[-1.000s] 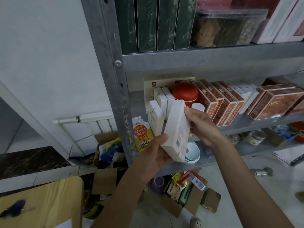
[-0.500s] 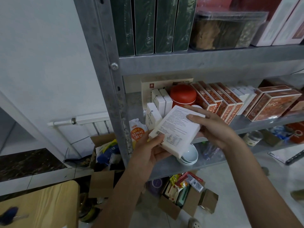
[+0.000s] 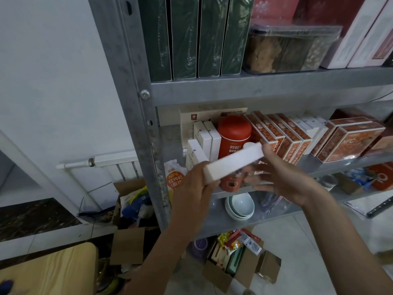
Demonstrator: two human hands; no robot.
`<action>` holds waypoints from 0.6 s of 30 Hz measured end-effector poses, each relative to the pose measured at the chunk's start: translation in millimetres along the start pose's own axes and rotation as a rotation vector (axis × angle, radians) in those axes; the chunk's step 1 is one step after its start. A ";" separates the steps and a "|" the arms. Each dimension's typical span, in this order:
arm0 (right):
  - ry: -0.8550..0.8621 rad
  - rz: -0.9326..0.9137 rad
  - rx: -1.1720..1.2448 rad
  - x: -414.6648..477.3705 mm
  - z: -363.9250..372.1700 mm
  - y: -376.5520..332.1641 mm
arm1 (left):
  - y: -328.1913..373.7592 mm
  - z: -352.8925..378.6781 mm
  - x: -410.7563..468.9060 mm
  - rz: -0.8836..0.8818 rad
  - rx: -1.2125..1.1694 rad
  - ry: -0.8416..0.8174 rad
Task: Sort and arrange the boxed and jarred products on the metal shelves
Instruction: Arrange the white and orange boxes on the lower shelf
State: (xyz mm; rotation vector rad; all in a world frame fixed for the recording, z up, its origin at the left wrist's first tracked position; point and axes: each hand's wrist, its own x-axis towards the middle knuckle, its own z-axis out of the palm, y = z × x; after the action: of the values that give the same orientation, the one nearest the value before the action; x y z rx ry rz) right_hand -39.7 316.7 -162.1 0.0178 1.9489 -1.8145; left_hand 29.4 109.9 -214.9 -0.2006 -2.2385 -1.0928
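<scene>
**Q:** Where do your hands lie, and what do they hold?

**A:** Your left hand [image 3: 191,188] grips the lower-left end of a white box [image 3: 231,161], with the fingers curled round it. Your right hand [image 3: 287,182] is at the box's upper-right end. Its fingers are spread and blurred. One finger meets that end, but whether the hand grips the box cannot be told.

**Q:** How does the box sit between your hands?

**A:** It is tilted, rising from your left hand towards your right, with a long narrow side facing you. It is held in the air in front of the middle shelf [image 3: 340,162] and does not rest on it.

**Q:** What surrounds it?

**A:** Directly behind it stands a red jar [image 3: 234,135], partly covered by the box. To the left of the jar are upright white packs [image 3: 207,137]. To its right is a leaning row of orange boxes [image 3: 282,135]. Below your hands, stacked bowls [image 3: 240,206] sit on the lower shelf. Above, dark green boxes [image 3: 191,37] stand upright on the upper shelf. On the floor, an open carton [image 3: 223,275] holds assorted packets.
</scene>
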 end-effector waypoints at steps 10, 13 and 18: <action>0.106 -0.382 0.010 -4.3 11.7 22.2 | -18.3 5.1 8.4 -0.534 -0.443 -0.162; 0.345 -0.443 -0.008 -0.9 13.2 25.0 | -31.5 13.7 5.7 -0.311 0.207 -0.299; 0.652 -0.585 -0.305 9.3 16.8 27.8 | -55.8 23.4 11.2 -0.034 0.587 -0.424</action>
State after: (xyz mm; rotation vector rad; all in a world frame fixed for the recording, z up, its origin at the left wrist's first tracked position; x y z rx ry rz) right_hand -33.5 301.4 -191.6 -0.0774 2.9226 -1.9934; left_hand -12.4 90.1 -255.6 -0.1520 -2.8425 -0.3860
